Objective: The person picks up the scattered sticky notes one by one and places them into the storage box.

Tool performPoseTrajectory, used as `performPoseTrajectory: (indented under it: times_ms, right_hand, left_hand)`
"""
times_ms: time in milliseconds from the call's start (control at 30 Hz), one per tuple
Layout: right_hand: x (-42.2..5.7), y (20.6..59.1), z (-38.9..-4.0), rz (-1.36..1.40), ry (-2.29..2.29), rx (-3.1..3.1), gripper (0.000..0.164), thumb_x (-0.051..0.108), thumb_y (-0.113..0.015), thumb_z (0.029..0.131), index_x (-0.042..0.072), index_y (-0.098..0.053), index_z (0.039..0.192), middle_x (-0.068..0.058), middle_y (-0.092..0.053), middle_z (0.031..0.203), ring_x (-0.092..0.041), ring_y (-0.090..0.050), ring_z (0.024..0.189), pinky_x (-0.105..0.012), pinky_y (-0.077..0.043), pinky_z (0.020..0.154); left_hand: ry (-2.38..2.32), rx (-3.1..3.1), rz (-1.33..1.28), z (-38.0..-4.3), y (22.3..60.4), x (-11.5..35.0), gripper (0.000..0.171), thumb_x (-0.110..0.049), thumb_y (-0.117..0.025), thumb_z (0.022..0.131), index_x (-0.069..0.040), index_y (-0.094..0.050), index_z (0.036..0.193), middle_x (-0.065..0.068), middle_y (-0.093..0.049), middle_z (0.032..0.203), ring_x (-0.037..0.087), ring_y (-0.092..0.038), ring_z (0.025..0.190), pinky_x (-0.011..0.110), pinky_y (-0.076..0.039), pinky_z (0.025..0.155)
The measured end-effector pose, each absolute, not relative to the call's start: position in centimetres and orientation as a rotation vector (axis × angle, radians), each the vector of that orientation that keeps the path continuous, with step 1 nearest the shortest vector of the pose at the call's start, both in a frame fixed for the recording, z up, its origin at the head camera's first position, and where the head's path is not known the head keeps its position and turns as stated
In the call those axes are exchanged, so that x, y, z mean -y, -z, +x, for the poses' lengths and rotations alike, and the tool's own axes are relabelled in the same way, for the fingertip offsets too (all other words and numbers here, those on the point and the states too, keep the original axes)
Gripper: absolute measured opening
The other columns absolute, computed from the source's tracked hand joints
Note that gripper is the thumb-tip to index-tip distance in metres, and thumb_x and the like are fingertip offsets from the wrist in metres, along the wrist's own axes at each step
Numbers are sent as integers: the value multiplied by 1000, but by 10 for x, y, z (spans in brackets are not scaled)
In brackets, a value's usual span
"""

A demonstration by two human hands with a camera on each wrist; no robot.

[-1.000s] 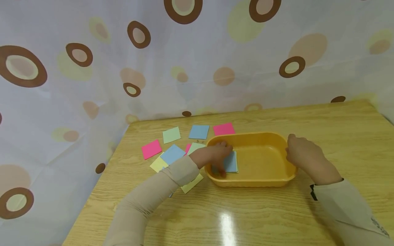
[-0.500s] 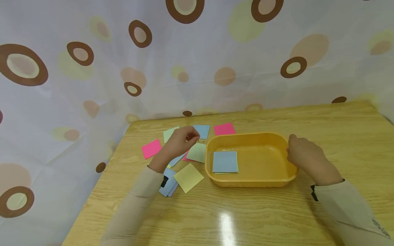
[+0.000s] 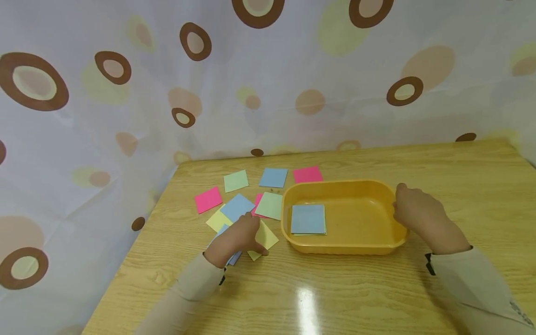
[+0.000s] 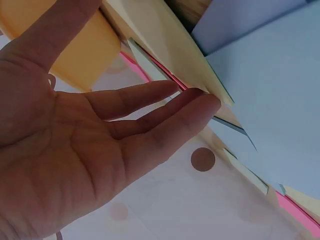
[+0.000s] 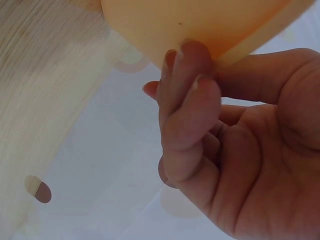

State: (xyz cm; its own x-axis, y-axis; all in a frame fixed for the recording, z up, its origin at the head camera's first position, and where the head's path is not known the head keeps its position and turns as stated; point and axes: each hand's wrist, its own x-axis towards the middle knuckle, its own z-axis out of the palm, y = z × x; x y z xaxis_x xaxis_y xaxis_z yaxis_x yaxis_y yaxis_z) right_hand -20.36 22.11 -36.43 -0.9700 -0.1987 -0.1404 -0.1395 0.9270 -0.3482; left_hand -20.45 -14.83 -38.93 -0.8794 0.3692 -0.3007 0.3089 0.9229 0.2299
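Observation:
In the head view my left hand is over a yellow sticky note, thumb spread away from the fingers. The left wrist view shows nearly straight fingertips at that yellow note's edge, beside a large pale-blue note. My right hand grips the right end of an orange-yellow plastic tub. Its curled fingers and thumb pinch the rim in the right wrist view. A small stack of notes with a blue one on top lies in the tub's left part.
Around my left hand lie several loose notes: pink, green, blue and overlapping ones. Another pink note is behind the tub. A patterned curtain rises behind the wooden table.
My left hand has come out of the tub, leaving the blue-topped stack uncovered, then moved left and lowered toward the yellow note. My right hand keeps its grip on the tub.

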Motion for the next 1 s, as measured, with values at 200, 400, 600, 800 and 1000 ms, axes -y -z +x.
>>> performPoseTrajectory:
  times_ms: [200, 400, 600, 800, 1000]
  right_hand:
    - [-221, 363, -204, -232, 509, -2890, 29, 3, -48, 96, -23, -39, 105, -18, -54, 69, -23, -51, 55, -30, -42, 46]
    - [-220, 363, -203, -225, 515, -2887, 27, 3, -47, 96, -22, -40, 104, -19, -54, 70, -23, -51, 55, -30, -42, 46]
    - [-220, 364, -203, -239, 512, -2908, 26, 2, -48, 95, -21, -40, 102, -19, -54, 69, -24, -51, 55, -31, -43, 46]
    - [-220, 365, -203, -244, 515, -2910, 25, 2, -48, 95, -21, -41, 100, -18, -53, 68, -24, -51, 54, -31, -43, 45]
    - [-221, 366, -203, -240, 512, -2910, 24, 2, -47, 96, -21, -40, 100, -18, -53, 67, -24, -51, 54, -30, -42, 45]
  left_hand:
    - [-186, -2760, 522, -202, 392, 145, 62, -30, -87, 71, 9, -54, 107, 18, -47, 97, 27, -47, 86, 40, -47, 78]
    - [-153, -2793, 500, -200, 396, 144, 70, -32, -87, 70, 10, -52, 113, 17, -43, 101, 26, -43, 88, 37, -47, 75]
    - [-247, -2865, 480, -196, 396, 145, 68, -27, -90, 67, 7, -48, 108, 15, -36, 99, 27, -43, 87, 35, -46, 72]
    - [-459, -2883, 501, -199, 392, 155, 48, -10, -77, 82, 7, -53, 120, 19, -54, 107, 32, -56, 97, 40, -49, 81]
    - [-618, -2863, 521, -205, 367, 167, 17, -2, -61, 93, 1, -64, 109, 12, -65, 94, 24, -62, 85, 35, -50, 71]
